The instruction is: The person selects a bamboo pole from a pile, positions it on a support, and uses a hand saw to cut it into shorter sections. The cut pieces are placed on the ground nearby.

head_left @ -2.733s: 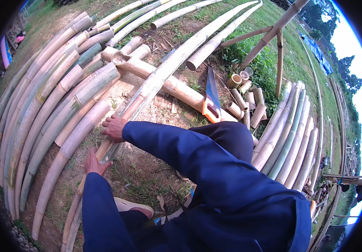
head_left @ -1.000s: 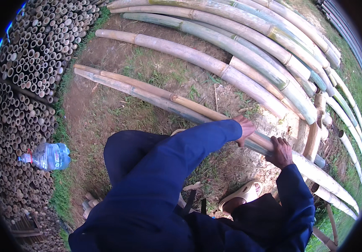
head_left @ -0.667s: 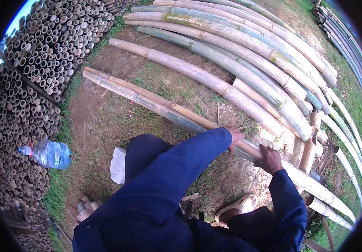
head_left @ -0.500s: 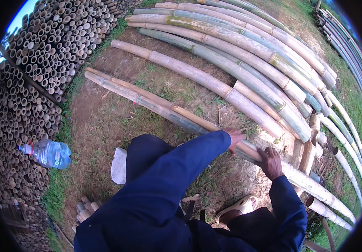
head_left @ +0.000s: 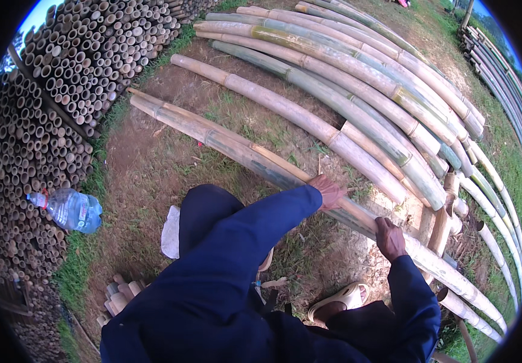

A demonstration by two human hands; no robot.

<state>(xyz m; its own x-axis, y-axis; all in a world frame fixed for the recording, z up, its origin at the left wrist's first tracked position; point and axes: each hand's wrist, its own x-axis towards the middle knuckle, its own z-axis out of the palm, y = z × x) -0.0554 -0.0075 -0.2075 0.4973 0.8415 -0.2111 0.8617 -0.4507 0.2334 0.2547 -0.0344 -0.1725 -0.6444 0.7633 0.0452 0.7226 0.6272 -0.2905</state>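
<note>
A long bamboo pole (head_left: 243, 153) runs slantwise in front of me, from far left to near right. A narrow, paler bamboo length (head_left: 280, 162) lies along its far side and passes under my left hand. My left hand (head_left: 327, 192) is laid over the bamboo pole, its fingers bent round the far side. Further right, my right hand (head_left: 390, 239) has its fingers curled in against the same pole. The undersides of both hands are hidden.
Several thick bamboo poles (head_left: 333, 97) lie side by side beyond, near a short crosswise bamboo support (head_left: 439, 233). Cut bamboo ends are stacked high at left (head_left: 61, 85). A clear plastic bottle (head_left: 70, 210), a pale block (head_left: 171, 233) and short bamboo pieces (head_left: 122, 294) lie at left.
The bamboo pole has turned, showing a wider face, with less of the narrow length visible. My left hand has shifted slightly left; my right hand's fingers, spread before, are now curled in.
</note>
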